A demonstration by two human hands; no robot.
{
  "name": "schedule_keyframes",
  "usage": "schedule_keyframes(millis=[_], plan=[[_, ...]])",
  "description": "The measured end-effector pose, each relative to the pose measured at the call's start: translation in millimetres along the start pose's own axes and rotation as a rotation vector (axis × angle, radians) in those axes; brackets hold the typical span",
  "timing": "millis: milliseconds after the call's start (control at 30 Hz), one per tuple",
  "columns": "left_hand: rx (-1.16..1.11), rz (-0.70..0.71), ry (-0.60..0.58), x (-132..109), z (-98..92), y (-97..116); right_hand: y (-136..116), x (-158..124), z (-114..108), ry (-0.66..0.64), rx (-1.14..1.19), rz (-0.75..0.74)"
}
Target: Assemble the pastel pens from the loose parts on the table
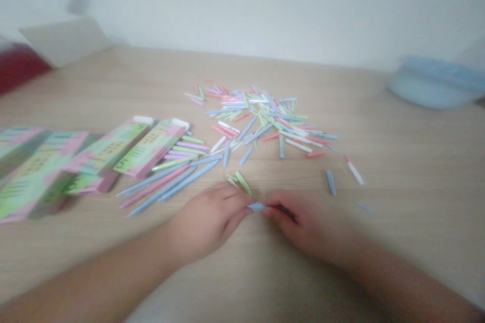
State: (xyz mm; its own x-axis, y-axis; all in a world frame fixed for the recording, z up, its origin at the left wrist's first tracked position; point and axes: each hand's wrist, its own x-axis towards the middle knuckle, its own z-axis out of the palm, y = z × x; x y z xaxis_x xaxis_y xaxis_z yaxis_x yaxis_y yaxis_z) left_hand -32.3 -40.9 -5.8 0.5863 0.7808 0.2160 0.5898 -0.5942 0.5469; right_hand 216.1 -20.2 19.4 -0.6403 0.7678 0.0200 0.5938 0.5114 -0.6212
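Both hands meet over the near part of the wooden table, fingers pinched on a slim blue pen (257, 206). My left hand (212, 217) grips its left end, and my right hand (303, 219) its right end. Only a short middle stretch shows; the fingers hide the rest. Just beyond the fingertips lies a small green pen piece (243, 182). Long blue, pink, purple and green pens (189, 179) lie side by side left of my left hand. A blue piece (331, 182) and a white piece with a pink end (354, 171) rest beyond my right hand.
A loose pile of colourful pen pieces (265, 111) spreads across the table's middle. Several green-and-pink boxes (151, 149) lie at the left. A pale blue pouch-like thing (435, 83) sits back right, blurred. An open white flap (66, 40) and something red (20, 68) are back left.
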Motion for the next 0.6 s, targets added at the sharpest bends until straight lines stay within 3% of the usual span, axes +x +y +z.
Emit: schedule_keyframes(millis=[100,233,300,433,600], plan=[[0.009,-0.01,0.03,0,0.2,0,-2,-2,0,0.022,0.022,0.036],[-0.047,-0.041,0.052,0,-0.6,-2,0,-7,-3,0.18,-0.182,-0.192],[-0.056,-0.032,0.035,0,-1.1,-3,2,-9,-5,0.162,-0.265,-0.271],[-0.058,0.006,0.007,0,-1.5,-2,4,-11,-3,0.067,-0.169,-0.141],[-0.068,-0.02,0.016,-1,-1.5,0,17,-19,10,0.242,-0.065,-0.064]])
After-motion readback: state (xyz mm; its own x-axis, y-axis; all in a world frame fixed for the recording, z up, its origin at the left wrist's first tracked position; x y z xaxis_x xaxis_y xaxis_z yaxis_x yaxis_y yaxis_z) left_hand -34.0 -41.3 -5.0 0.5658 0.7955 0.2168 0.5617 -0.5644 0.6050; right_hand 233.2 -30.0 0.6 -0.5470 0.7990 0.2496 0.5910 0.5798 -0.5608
